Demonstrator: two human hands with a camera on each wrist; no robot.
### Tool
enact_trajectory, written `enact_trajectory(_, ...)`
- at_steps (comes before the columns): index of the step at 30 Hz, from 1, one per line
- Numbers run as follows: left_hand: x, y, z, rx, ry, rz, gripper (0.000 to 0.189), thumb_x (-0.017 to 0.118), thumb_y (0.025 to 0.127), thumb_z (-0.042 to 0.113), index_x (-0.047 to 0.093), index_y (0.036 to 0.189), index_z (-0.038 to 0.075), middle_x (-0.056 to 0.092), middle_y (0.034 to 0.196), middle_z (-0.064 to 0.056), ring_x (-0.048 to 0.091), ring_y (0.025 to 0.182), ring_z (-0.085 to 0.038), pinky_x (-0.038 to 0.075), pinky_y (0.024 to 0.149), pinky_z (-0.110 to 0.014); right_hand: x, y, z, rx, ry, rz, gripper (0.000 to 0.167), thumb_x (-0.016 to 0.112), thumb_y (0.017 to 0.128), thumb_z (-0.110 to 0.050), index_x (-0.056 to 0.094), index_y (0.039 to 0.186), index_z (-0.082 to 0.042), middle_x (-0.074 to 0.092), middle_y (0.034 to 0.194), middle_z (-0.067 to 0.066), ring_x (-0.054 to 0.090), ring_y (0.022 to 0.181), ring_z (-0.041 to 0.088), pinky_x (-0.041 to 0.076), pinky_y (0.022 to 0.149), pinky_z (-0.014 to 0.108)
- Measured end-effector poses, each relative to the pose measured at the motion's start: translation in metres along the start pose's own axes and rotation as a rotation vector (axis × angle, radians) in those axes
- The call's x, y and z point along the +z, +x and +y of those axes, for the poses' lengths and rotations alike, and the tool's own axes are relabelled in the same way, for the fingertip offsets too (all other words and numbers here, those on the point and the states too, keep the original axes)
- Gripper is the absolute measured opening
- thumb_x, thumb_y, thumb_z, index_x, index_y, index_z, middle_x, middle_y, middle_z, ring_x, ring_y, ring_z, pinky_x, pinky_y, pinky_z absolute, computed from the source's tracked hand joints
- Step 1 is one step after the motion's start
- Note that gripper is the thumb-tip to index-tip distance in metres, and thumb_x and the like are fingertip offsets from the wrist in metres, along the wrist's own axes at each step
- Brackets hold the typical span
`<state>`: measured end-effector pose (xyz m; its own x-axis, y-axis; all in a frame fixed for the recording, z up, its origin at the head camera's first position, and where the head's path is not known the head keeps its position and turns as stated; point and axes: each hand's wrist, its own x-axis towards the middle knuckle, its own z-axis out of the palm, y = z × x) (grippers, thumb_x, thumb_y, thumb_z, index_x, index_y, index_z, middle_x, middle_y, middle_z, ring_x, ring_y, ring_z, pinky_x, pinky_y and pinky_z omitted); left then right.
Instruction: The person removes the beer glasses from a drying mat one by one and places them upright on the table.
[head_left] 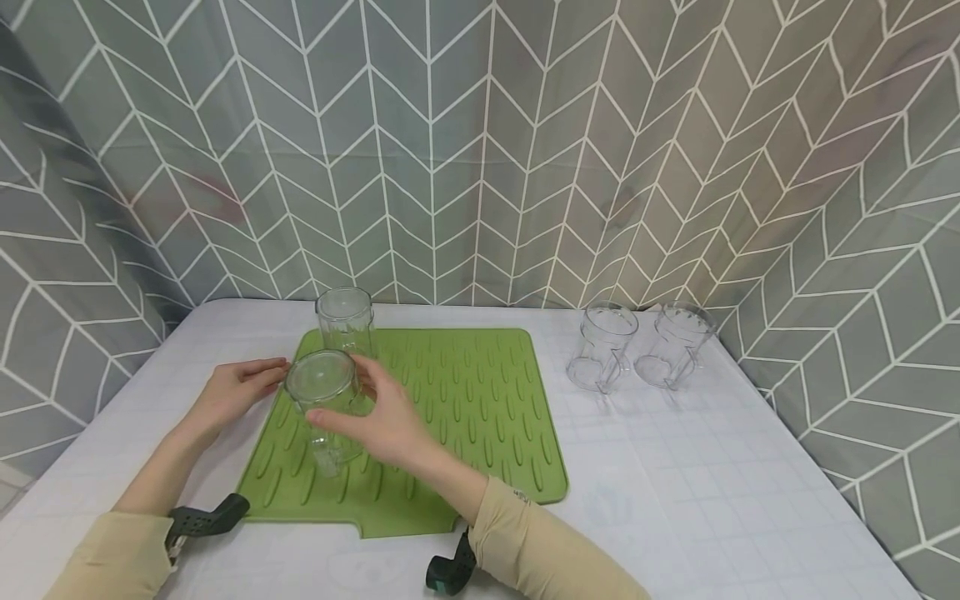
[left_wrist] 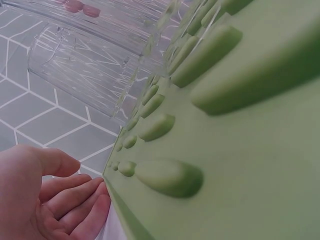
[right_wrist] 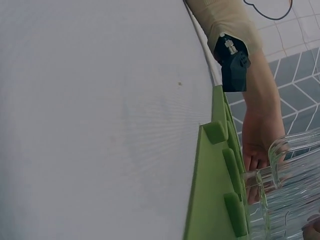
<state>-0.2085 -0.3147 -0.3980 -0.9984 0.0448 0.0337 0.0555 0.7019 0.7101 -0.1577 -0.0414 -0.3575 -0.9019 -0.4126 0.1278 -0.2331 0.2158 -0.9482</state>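
Observation:
My right hand [head_left: 393, 417] grips a clear glass mug [head_left: 322, 383] from its right side, thumb in front and fingers behind. The mug is upside down over the left part of a green ridged drying mat [head_left: 465, 417], its handle towards me. Just behind it, a second clear mug [head_left: 345, 317] stands at the mat's back left corner. My left hand [head_left: 232, 400] rests by the mat's left edge, fingers loosely bent and holding nothing. In the right wrist view the gripped mug [right_wrist: 295, 185] covers part of the left hand [right_wrist: 261, 135].
Two more clear mugs, a nearer-to-mat mug [head_left: 602, 346] and an outer mug [head_left: 675, 346], stand on the white tablecloth [head_left: 660, 492] at the right. A patterned curtain [head_left: 480, 167] hangs behind the table and along its sides.

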Motion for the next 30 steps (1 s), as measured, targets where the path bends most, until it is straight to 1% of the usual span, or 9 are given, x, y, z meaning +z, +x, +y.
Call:
enact_trajectory(1,-0.0001,0.0001,0.0001,-0.001,-0.002,-0.001,0.057,0.046,0.106,0.038,0.051,0.14,-0.008,0.051,0.142,-0.029,0.045,0.134,-0.048,0.052,0.102,-0.046,0.0,0.0,0.0004,-0.003,0.004,0.001,0.08,0.08,0.083,-0.042,0.039,0.151,-0.025,0.05,0.143,-0.009,0.047,0.135,0.012,0.04,0.115,0.025)
enact_trajectory(4,-0.0002,0.0002,0.0004,0.002,-0.015,-0.005,0.057,0.045,0.106,0.036,0.05,0.14,-0.009,0.051,0.142,-0.03,0.046,0.134,-0.048,0.057,0.094,-0.025,0.0001,0.0002,0.0013,-0.015,0.014,0.004,0.079,0.08,0.084,-0.041,0.04,0.15,-0.025,0.051,0.141,-0.01,0.047,0.134,0.011,0.04,0.114,0.024)
enact_trajectory(6,-0.0002,0.0001,0.0005,0.003,-0.026,-0.006,0.057,0.045,0.107,0.035,0.049,0.14,-0.01,0.051,0.142,-0.03,0.047,0.133,-0.047,0.054,0.086,-0.01,0.0002,0.0001,0.0015,-0.019,0.017,0.008,0.078,0.08,0.084,-0.04,0.041,0.15,-0.024,0.052,0.141,-0.01,0.048,0.134,0.011,0.04,0.114,0.025)
enact_trajectory(8,0.0001,0.0,0.0006,0.003,-0.039,-0.008,0.056,0.045,0.107,0.034,0.049,0.14,-0.011,0.051,0.141,-0.031,0.048,0.132,-0.047,0.049,0.08,-0.001,0.0003,0.0,0.0017,-0.018,0.016,0.013,0.079,0.08,0.083,-0.04,0.041,0.15,-0.024,0.052,0.14,-0.01,0.048,0.133,0.011,0.041,0.113,0.026)
enact_trajectory(13,0.0006,0.0002,0.0009,-0.002,-0.038,-0.006,0.056,0.045,0.107,0.034,0.048,0.14,-0.011,0.051,0.141,-0.031,0.05,0.131,-0.046,0.051,0.08,-0.003,0.0002,0.0001,0.0023,-0.024,0.011,0.02,0.079,0.081,0.082,-0.039,0.042,0.149,-0.024,0.053,0.139,-0.01,0.049,0.132,0.01,0.042,0.112,0.025)
enact_trajectory(17,0.0006,0.0005,0.0006,-0.013,-0.022,-0.006,0.056,0.045,0.107,0.035,0.049,0.14,-0.01,0.051,0.142,-0.031,0.05,0.131,-0.047,0.058,0.09,-0.02,0.0001,0.0003,0.0024,-0.038,0.014,0.019,0.078,0.082,0.082,-0.037,0.043,0.148,-0.023,0.054,0.137,-0.011,0.05,0.13,0.008,0.042,0.112,0.023)
enact_trajectory(20,0.0007,0.0005,0.0002,-0.017,-0.017,-0.007,0.056,0.044,0.107,0.035,0.049,0.141,-0.01,0.051,0.142,-0.031,0.049,0.131,-0.047,0.058,0.095,-0.032,0.0001,0.0003,0.0027,-0.039,0.01,0.02,0.078,0.082,0.081,-0.037,0.043,0.148,-0.023,0.054,0.136,-0.011,0.05,0.129,0.008,0.042,0.112,0.023)
enact_trajectory(28,0.0006,-0.0002,0.001,-0.016,-0.033,-0.008,0.057,0.045,0.107,0.035,0.049,0.141,-0.01,0.05,0.142,-0.031,0.052,0.129,-0.045,0.057,0.086,-0.015,-0.001,0.0004,0.0024,-0.019,-0.018,0.024,0.083,0.082,0.081,-0.039,0.041,0.15,-0.024,0.054,0.137,-0.009,0.051,0.128,0.009,0.044,0.111,0.027)
enact_trajectory(30,0.0006,-0.0003,0.0015,-0.014,-0.043,-0.011,0.057,0.045,0.107,0.035,0.049,0.141,-0.01,0.05,0.142,-0.031,0.051,0.13,-0.045,0.057,0.086,-0.015,-0.0016,0.0002,0.0019,-0.012,-0.031,0.023,0.083,0.082,0.081,-0.04,0.04,0.151,-0.023,0.055,0.138,-0.008,0.051,0.126,0.01,0.044,0.109,0.027)
